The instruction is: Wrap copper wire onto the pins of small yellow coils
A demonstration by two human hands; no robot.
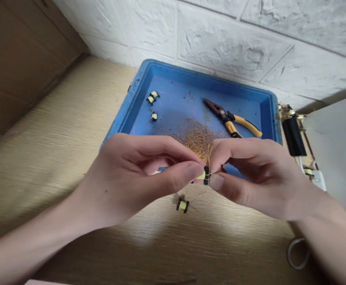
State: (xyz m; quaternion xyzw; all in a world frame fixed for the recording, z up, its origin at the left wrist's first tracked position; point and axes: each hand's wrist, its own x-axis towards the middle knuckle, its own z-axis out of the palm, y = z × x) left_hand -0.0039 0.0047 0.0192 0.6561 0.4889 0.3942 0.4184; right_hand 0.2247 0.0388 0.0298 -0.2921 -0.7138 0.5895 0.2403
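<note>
Between the thumb and fingers of my left hand [149, 178] is a small transformer coil [202, 176] with a yellow-taped middle and a black end. My fingers hide much of it. Thin orange wire [209, 156] rises from its pinned end. My right hand [247, 172] pinches at that end, thumb and forefinger closed around the pins and wire; the exact grip point is partly hidden. Below my hands, a second transformer coil [183, 205] lies on the table with its pins showing. Both hands are above the near edge of a blue tray [122, 118].
Inside the tray are a heap of orange wire clippings [198, 136], yellow-and-black pliers [232, 118] and several more coils [153, 97]. White brick wall [220, 43] stands behind. At right are a black cylinder [293, 136] and a white cable loop [298, 254].
</note>
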